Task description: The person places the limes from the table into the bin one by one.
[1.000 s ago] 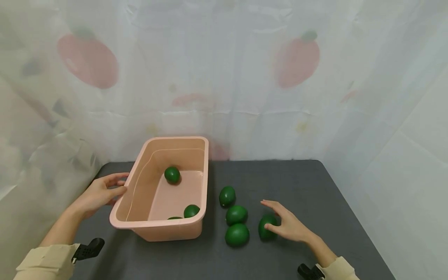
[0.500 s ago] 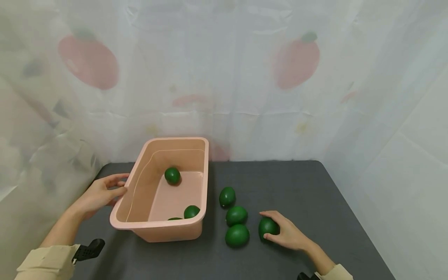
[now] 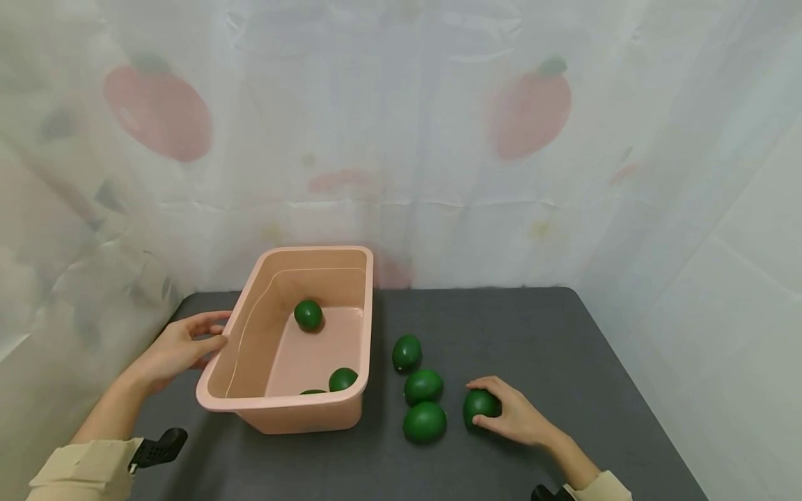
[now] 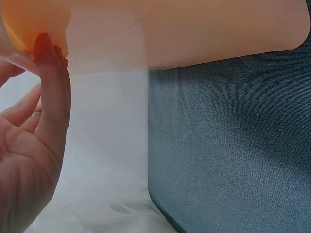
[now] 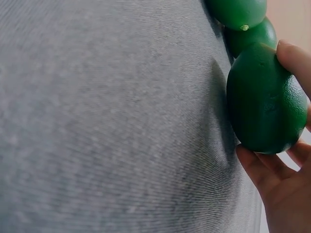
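On the dark table (image 3: 532, 327), by the right grip:
Right hand (image 3: 510, 417): curled round a green lime (image 3: 479, 406), fingers and thumb wrapped on it, lime resting on the table; in the right wrist view, fingertips (image 5: 294, 56) over the top of the lime and other fingers under its lower side.
Held lime: just right of a row of three loose limes, apart from them, well right of the bin.
Nearest loose lime (image 3: 425, 422): just left of the grip, level with it, on the table.
Middle loose lime (image 3: 423, 385): left of the grip and a little farther back, just behind the nearest one.
Far loose lime (image 3: 406, 352): farther back and left of the grip, near the bin's right wall.
Left hand (image 3: 178, 348): relaxed, fingers fairly straight, tips touching the outer left wall of the pink bin (image 3: 351, 278) just under its rim; not closed round anything; thumb (image 4: 51, 92) seen against the bin's edge in the left wrist view.
Pink bin: well left of the right grip, touching the left hand, standing on the table.
Inside the bin: one lime (image 3: 308, 314) toward the back, one (image 3: 342, 378) near the front wall, a third partly hidden behind the front rim.
Behind everything: pale curtain (image 3: 401, 139) with faint red fruit prints.
Sleeves: beige, at both wrists.
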